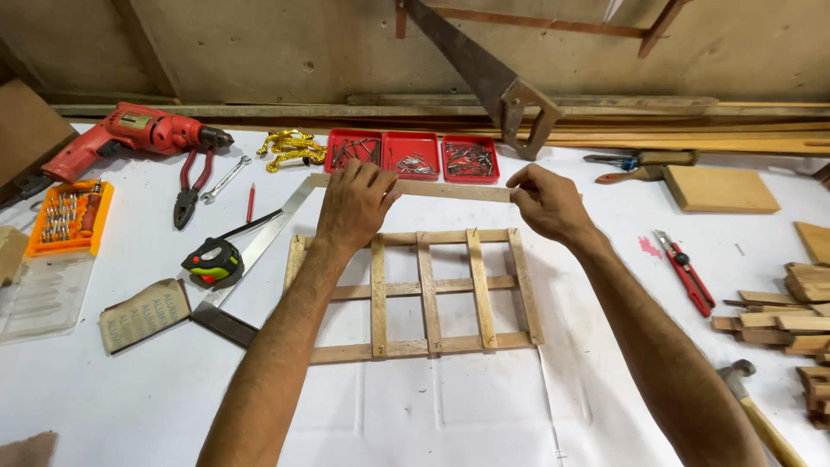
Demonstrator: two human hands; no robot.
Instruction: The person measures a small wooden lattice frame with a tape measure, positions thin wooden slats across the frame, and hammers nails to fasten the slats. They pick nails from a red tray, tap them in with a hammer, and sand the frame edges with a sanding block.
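Observation:
A long thin wooden strip [454,189] lies across the bench just beyond a small wooden lattice frame [424,290]. My left hand [354,203] presses down on the strip's left end, fingers spread over it. My right hand [546,201] pinches the strip's right end between thumb and fingers. The frame has several upright slats nailed over three cross rails and lies flat on the white bench top [450,406] between my forearms.
Three red trays of nails [413,156] sit behind the strip. A hand saw [493,82] leans on the wall. At left lie a red drill [130,134], pliers [188,190], tape measure [212,262] and steel square [259,246]. Right: red cutter [687,272], wood offcuts [795,311], hammer [756,411].

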